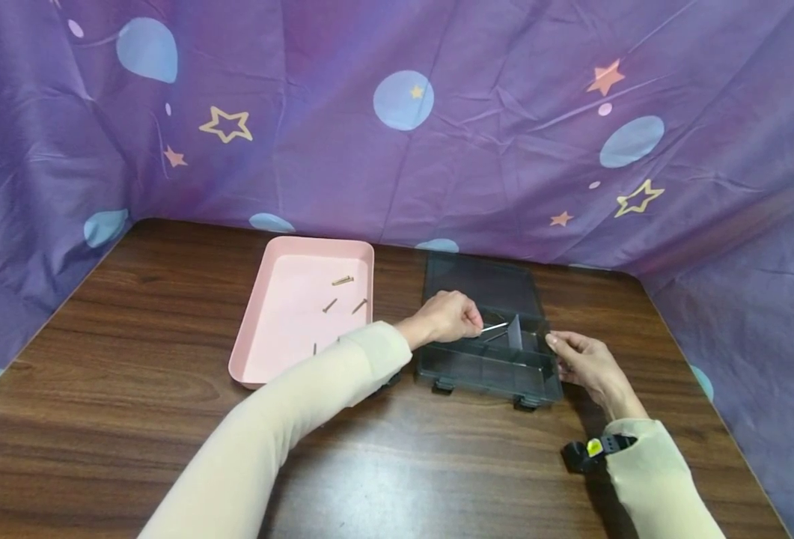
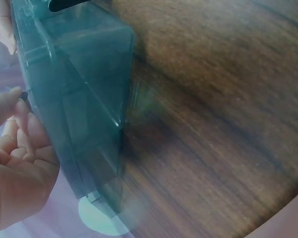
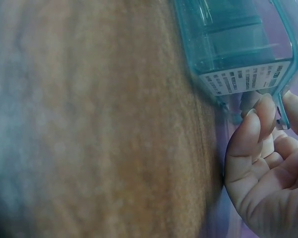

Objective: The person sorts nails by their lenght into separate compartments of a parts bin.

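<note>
Over the far compartments of a dark translucent compartment box (image 1: 484, 367), my left hand (image 1: 449, 318) pinches a thin, shiny screw (image 1: 494, 327) between thumb and fingertips. Only the screw's dark end shows at those fingertips in the left wrist view. Another thin piece lies below it inside the box, beside an upright divider (image 1: 515, 333). At the box's right side, my right hand (image 1: 588, 367) grips the edge with thumb and fingers. Seen from the right wrist, those fingertips (image 3: 265, 111) are at the box's lip, just under a printed white label (image 3: 246, 78).
Left of the box stands a pink tray (image 1: 251, 329) with several brass-coloured screws (image 1: 330, 305), partly covered by my left sleeve. The box's lid (image 1: 480, 281) lies back toward the purple curtain (image 1: 504, 150). Two latches (image 1: 526, 403) stick out along the box's front.
</note>
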### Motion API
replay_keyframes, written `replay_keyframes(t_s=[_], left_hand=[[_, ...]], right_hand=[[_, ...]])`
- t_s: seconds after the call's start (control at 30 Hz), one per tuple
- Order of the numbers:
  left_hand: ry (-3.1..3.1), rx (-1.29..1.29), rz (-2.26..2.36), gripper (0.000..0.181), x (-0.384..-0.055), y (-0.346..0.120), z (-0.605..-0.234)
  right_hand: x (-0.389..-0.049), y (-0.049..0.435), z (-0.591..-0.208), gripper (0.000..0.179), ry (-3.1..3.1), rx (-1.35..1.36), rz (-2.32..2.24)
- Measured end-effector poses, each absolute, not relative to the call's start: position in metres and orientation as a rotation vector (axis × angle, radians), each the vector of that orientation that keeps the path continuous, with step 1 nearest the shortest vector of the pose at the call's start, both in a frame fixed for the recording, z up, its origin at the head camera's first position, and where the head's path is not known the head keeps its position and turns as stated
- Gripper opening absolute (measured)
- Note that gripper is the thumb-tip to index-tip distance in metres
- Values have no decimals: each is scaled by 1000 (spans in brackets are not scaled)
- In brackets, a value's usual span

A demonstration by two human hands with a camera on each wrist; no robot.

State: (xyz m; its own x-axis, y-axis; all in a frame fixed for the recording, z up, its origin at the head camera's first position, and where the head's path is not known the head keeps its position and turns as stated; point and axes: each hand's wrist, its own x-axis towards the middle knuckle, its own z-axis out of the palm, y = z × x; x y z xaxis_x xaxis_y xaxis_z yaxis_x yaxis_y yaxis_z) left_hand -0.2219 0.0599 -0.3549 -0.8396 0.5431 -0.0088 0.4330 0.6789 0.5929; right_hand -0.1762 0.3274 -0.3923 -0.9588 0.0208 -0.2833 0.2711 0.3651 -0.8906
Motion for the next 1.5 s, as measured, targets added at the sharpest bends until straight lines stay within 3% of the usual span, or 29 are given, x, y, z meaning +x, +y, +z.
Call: replay_keyframes(t_s=[0.33, 0.53, 0.73, 1.37, 1.5], left_hand=[[2682, 765, 985, 6, -221, 57, -361], [2682, 763, 1004, 5, -221, 56, -363], [2653, 726, 1085, 7, -220, 53, -363], [2547, 626, 1285, 11, -219, 3, -339], [2561, 595, 1289, 13, -218, -14, -339]], right_hand=[[-177, 325, -395, 55, 2428, 258, -1595], [-177, 324, -396, 51, 2428, 259, -1604], [-176, 324, -399, 60, 2438, 263, -1579], [-177, 326, -396, 39, 2417, 238, -1617], [-177, 326, -394, 47, 2430, 235, -1605]])
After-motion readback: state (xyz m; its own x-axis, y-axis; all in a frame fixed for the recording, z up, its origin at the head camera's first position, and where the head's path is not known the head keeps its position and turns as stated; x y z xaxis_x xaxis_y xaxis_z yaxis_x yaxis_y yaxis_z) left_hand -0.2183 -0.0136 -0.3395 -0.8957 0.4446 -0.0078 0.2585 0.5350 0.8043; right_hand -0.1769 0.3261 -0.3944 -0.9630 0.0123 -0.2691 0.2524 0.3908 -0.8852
